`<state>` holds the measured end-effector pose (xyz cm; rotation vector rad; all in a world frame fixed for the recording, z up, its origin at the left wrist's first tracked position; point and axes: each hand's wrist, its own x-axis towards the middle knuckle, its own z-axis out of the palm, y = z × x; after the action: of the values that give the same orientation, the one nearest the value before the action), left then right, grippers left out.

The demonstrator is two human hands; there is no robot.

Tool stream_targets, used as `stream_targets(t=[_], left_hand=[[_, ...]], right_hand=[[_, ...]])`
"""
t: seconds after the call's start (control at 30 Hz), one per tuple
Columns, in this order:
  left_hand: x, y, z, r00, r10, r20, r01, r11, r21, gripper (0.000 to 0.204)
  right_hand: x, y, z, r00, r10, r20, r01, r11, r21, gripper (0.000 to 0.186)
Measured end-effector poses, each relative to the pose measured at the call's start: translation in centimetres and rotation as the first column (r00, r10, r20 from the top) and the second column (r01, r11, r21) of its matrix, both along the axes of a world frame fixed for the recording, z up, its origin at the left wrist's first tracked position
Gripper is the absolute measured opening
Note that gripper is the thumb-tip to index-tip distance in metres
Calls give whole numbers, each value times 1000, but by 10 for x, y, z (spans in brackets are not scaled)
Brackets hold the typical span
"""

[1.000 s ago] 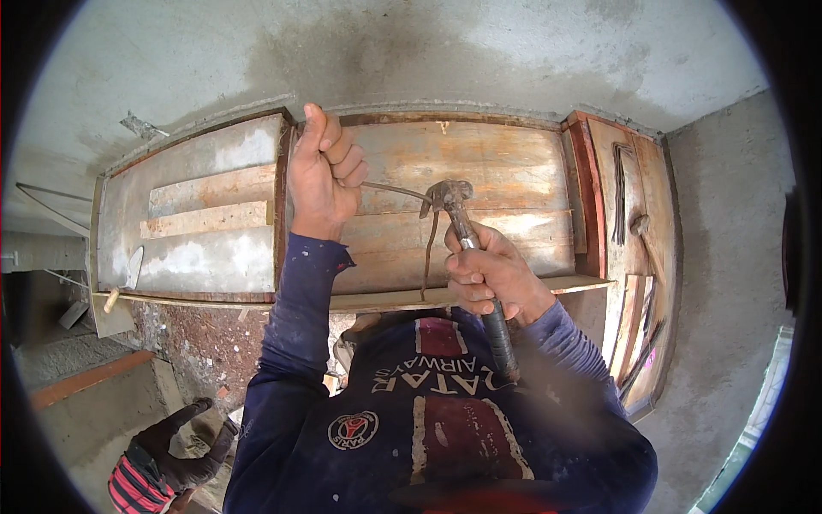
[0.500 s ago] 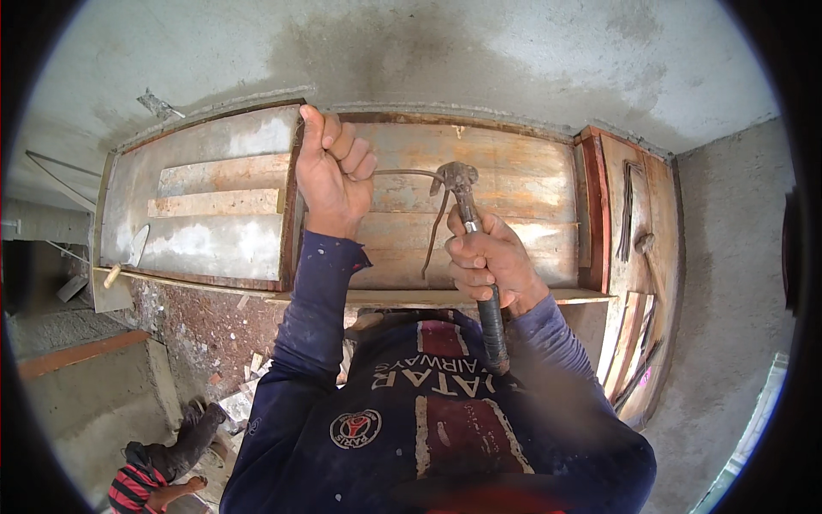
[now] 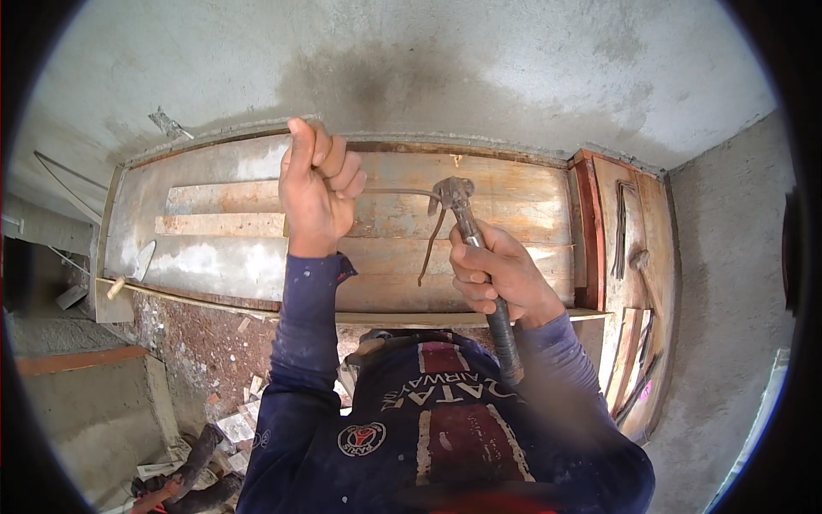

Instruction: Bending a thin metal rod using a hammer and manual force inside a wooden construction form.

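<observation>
My left hand [image 3: 321,190] is closed, thumb up, around one end of a thin brown metal rod [image 3: 396,191]. From that fist the rod runs right to the head of a claw hammer [image 3: 454,192], where it bends sharply and its free end hangs toward me. The bend appears to sit at the hammer's claw. My right hand [image 3: 503,278] grips the hammer by its handle, just below the shiny neck, with the black-wrapped end sticking out beneath. Both hands are above a long wooden panel bed.
Loose boards [image 3: 221,224] and a trowel [image 3: 144,259] lie on the left panels [image 3: 257,257]. At right, beyond a reddish upright board [image 3: 588,231], are dark rods [image 3: 622,227] and another hammer [image 3: 648,274]. Rubble and a co-worker's legs [image 3: 201,471] show low left.
My left hand has shifted slightly left and toward me, and the hammer a little toward me. The rod stays bent at the hammer head. The co-worker has moved lower in view.
</observation>
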<state>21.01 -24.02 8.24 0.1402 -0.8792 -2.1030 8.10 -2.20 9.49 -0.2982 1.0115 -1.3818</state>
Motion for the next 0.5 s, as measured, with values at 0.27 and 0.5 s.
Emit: stream_targets(t=[0.27,0.5], left_hand=[[-1,11,10,1000,-2,4,2,1000,31,46],[-7,19,-7,986,10,-164,12,991,133,47]], right_hand=[[-2,15,-5,995,84,58,-79,994,-73,10],[14,18,-11,986,-67,151,90,984,-151,23]])
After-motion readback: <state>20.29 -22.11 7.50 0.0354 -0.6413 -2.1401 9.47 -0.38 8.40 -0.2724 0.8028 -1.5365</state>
